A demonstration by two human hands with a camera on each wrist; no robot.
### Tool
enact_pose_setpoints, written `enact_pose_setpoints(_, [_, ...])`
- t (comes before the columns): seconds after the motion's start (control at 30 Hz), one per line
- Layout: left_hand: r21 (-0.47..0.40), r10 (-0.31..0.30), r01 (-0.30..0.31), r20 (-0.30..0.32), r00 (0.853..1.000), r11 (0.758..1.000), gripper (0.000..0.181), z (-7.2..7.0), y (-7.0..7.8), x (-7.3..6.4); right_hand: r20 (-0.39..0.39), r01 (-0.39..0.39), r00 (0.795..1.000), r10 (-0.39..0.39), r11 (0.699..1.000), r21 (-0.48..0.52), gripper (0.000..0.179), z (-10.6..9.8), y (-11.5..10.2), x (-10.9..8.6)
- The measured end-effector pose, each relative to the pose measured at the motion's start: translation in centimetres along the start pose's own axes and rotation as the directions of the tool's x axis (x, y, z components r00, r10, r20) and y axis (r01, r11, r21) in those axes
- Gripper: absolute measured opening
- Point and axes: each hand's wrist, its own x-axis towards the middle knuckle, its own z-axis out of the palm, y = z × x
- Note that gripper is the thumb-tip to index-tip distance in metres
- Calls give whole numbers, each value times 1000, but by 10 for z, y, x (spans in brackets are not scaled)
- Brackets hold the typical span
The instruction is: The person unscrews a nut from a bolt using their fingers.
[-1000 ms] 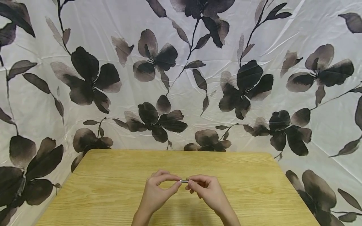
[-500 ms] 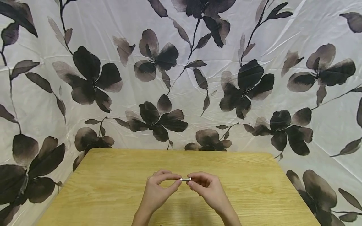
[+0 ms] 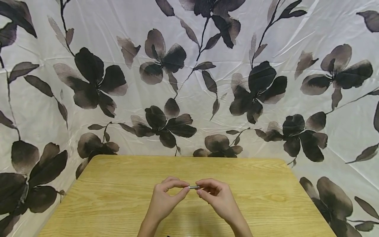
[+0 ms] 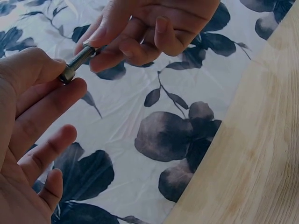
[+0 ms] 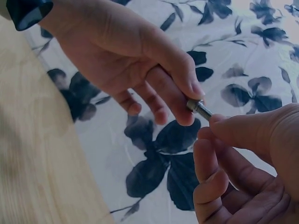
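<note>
Between my two hands, a silver bolt (image 3: 193, 187) lies level above the table in the head view. My left hand (image 3: 163, 201) pinches its head end between thumb and index finger; the round head (image 4: 67, 75) shows in the left wrist view, and the other left fingers are spread loosely. My right hand (image 3: 219, 201) has its thumb and curled index finger at the threaded end, around a small nut (image 3: 198, 187). In the right wrist view the bare thread (image 5: 203, 110) runs up to the right thumb tip, and the nut is hidden there.
A wooden table (image 3: 112, 194) with rounded far corners lies under the hands. Behind it and at its sides hangs a white cloth (image 3: 207, 108) printed with dark flowers. A black band (image 5: 31, 13) sits on the left wrist.
Both hands have risen slightly. The right fingertips first covered the bolt's right end, then the nut came into sight there as they shifted. The left hand's pinch has stayed the same.
</note>
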Motion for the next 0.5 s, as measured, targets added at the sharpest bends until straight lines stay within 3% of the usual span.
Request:
enact_pose_setpoints(0.3, [-17, -11, 11, -4, 1000, 1000, 9, -2, 1, 1, -32, 44, 999, -44, 999, -13, 23, -1, 1, 1])
enact_pose_setpoints(0.5, [-14, -18, 18, -10, 1000, 1000, 8, -3, 2, 1, -55, 18, 998, -19, 999, -35, 22, -2, 0, 0])
